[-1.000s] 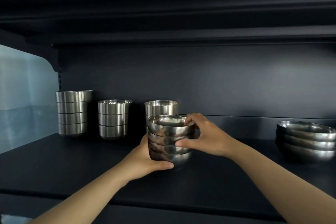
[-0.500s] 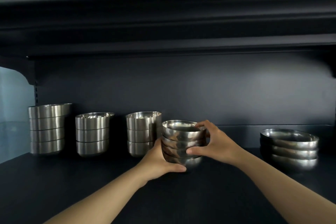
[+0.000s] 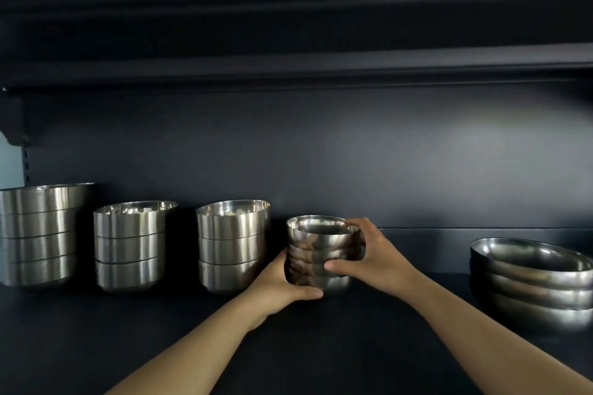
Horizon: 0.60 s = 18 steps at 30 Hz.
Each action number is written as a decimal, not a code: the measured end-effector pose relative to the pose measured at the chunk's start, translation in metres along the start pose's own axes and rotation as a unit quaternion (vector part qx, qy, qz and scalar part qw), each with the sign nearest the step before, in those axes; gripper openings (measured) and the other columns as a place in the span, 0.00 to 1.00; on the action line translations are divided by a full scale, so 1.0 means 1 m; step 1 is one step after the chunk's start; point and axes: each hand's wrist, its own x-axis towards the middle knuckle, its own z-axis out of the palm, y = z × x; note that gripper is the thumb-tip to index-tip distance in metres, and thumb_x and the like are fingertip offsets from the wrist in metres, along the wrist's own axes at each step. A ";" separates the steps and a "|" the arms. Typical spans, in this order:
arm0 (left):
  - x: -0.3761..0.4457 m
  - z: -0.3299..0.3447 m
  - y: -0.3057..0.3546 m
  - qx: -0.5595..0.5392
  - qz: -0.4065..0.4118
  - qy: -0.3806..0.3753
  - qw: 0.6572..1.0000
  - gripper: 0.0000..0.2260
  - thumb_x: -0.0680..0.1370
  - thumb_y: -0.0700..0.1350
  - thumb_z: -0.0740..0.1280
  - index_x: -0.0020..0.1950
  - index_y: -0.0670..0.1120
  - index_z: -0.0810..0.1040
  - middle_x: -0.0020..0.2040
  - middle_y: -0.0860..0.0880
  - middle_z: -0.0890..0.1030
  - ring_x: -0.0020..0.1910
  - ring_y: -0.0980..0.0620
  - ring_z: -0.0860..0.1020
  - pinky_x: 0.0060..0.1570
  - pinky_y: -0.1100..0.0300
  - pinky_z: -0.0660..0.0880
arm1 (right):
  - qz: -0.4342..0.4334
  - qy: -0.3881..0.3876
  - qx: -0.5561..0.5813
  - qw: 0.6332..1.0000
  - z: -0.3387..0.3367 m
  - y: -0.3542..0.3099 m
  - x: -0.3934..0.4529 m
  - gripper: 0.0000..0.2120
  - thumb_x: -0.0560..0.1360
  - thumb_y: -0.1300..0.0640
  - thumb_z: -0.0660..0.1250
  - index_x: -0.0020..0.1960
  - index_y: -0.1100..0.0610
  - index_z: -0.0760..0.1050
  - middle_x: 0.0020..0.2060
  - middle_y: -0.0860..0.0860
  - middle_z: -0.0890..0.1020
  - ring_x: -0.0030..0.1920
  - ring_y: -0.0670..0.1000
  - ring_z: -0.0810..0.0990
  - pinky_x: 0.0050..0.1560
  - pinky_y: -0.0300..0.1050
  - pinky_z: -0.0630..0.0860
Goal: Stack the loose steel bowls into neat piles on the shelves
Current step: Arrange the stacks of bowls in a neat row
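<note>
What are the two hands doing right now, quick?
Left hand: curled round the bottom of the small bowl stack, holding it.
Right hand: gripping the same stack by its right side and rim.

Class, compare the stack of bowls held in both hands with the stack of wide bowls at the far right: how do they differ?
The held stack is narrow and tall with rounded walls; the wide stack is broad and shallow. The left hand and right hand grip the held stack; the wide stack stands untouched. Both are nested shiny steel on the dark shelf.
</note>
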 end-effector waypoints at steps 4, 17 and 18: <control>0.003 0.000 -0.005 0.022 0.005 0.019 1.000 0.36 0.64 0.46 0.79 0.69 0.53 0.67 0.59 0.54 0.79 0.59 0.55 0.76 0.65 0.55 0.71 | 0.008 0.034 0.058 0.998 0.004 -0.001 -0.001 0.30 0.64 0.45 0.76 0.60 0.44 0.65 0.55 0.43 0.76 0.53 0.40 0.77 0.48 0.34 0.74; 0.005 0.001 -0.007 0.067 0.017 0.046 0.997 0.33 0.69 0.46 0.75 0.71 0.51 0.65 0.63 0.53 0.77 0.60 0.55 0.75 0.66 0.54 0.70 | 0.031 0.067 0.035 0.997 0.012 0.004 0.003 0.30 0.69 0.46 0.72 0.66 0.48 0.63 0.53 0.41 0.75 0.50 0.34 0.72 0.43 0.27 0.67; 0.005 0.002 -0.007 0.068 0.016 0.046 0.997 0.34 0.69 0.46 0.75 0.72 0.51 0.64 0.63 0.53 0.76 0.61 0.55 0.75 0.66 0.53 0.69 | 0.027 0.067 0.029 0.997 0.012 0.004 0.003 0.30 0.70 0.46 0.72 0.66 0.49 0.63 0.54 0.43 0.75 0.51 0.35 0.73 0.44 0.27 0.67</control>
